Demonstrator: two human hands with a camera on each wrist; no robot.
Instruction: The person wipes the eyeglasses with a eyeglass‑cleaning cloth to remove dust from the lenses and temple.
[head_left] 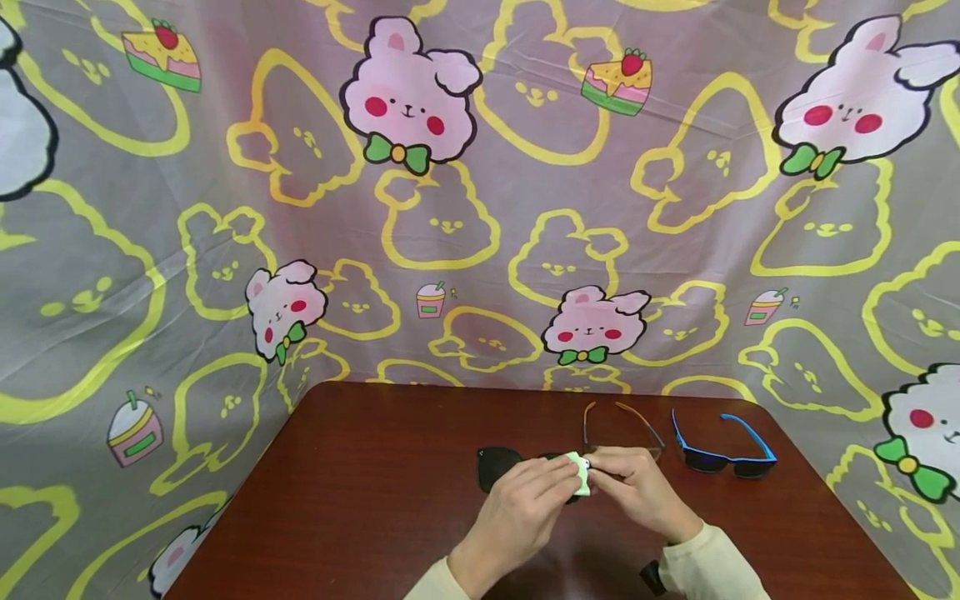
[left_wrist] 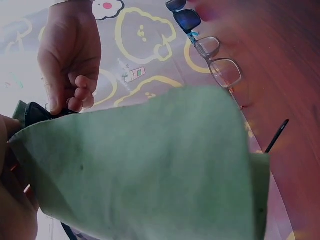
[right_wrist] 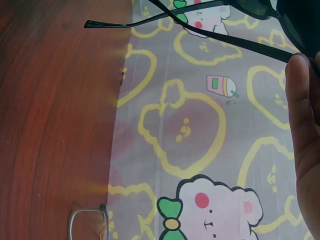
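Black sunglasses are held above the table between both hands. My left hand pinches a pale green cloth against one lens area of them. Close up in the left wrist view, the cloth hides most of the frame and the left fingers show at the edge. My right hand pinches the sunglasses at their right end, by the hinge. Seen from the right wrist, the sunglasses' arm sticks out from beside the right thumb, with the arms unfolded.
Clear-lensed glasses with orange-brown arms lie on the table just beyond the right hand. Blue-framed sunglasses lie farther right, arms open. The brown table meets a cartoon-patterned curtain at the back and sides.
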